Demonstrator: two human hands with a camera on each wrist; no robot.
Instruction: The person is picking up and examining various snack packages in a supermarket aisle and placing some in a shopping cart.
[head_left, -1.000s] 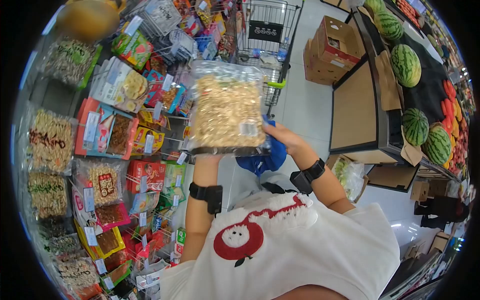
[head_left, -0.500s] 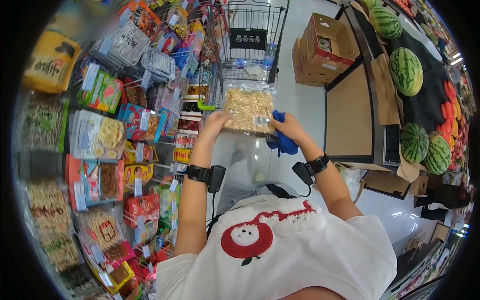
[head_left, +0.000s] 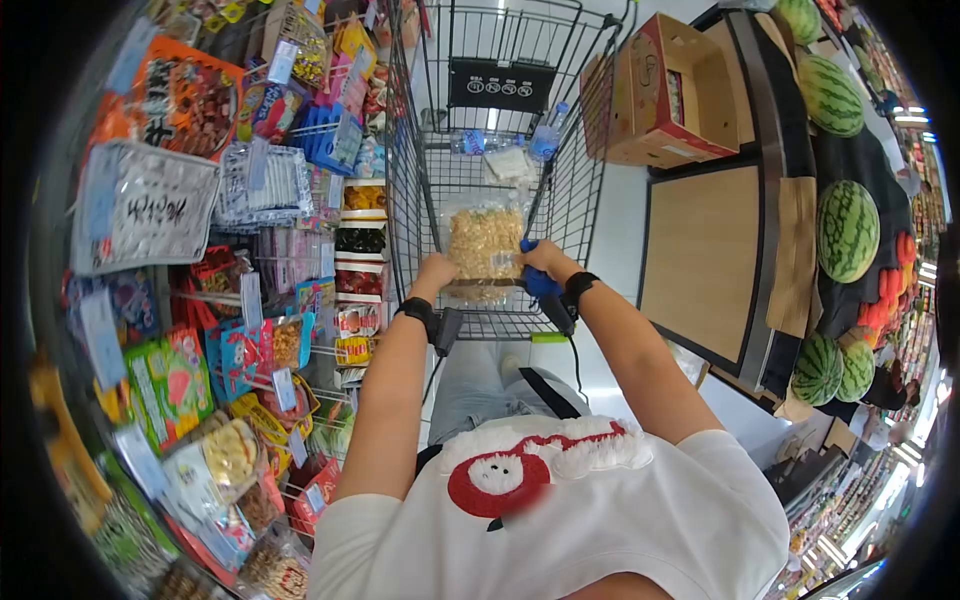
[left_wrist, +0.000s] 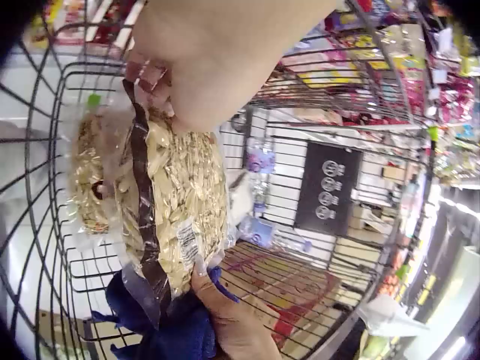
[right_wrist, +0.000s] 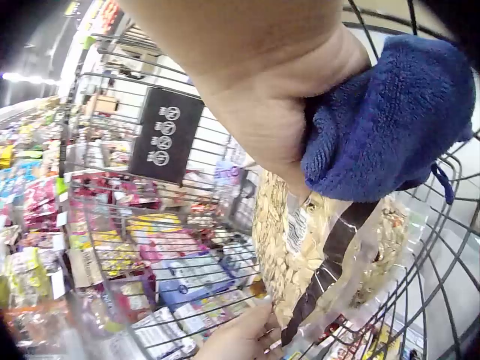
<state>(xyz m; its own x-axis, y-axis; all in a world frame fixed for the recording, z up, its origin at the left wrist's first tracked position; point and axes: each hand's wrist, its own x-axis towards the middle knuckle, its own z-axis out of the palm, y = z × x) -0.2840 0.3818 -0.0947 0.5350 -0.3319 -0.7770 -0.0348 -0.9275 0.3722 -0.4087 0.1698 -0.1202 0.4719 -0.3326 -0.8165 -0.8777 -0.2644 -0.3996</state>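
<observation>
Both hands hold a clear plastic bag of pale-yellow dried pieces [head_left: 487, 240] by its sides, inside the shopping cart [head_left: 590, 215]. My left hand [head_left: 437, 272] grips the left edge, near a dark band across the bag. At the opposite edge my right hand [head_left: 548, 258] pinches the bag with its thumb by the barcode label [left_wrist: 187, 238]. That same hand also keeps a blue cloth [right_wrist: 394, 120] bunched against its palm. Another clear bag of dried food [left_wrist: 91, 180] shows beside the held one, against the cart's wire end.
Water bottles [head_left: 547, 140] and a white packet [head_left: 510, 165] lie farther up in the cart. Hanging snack packs [head_left: 150, 200] line the left side. To the right stand a cardboard box [head_left: 660, 140] and a display stand with watermelons [head_left: 848, 230].
The held bag has come down from chest height into the cart, with both hands lowering it. The cart now appears nearer, around the hands. The blue cloth has stayed in the right hand.
</observation>
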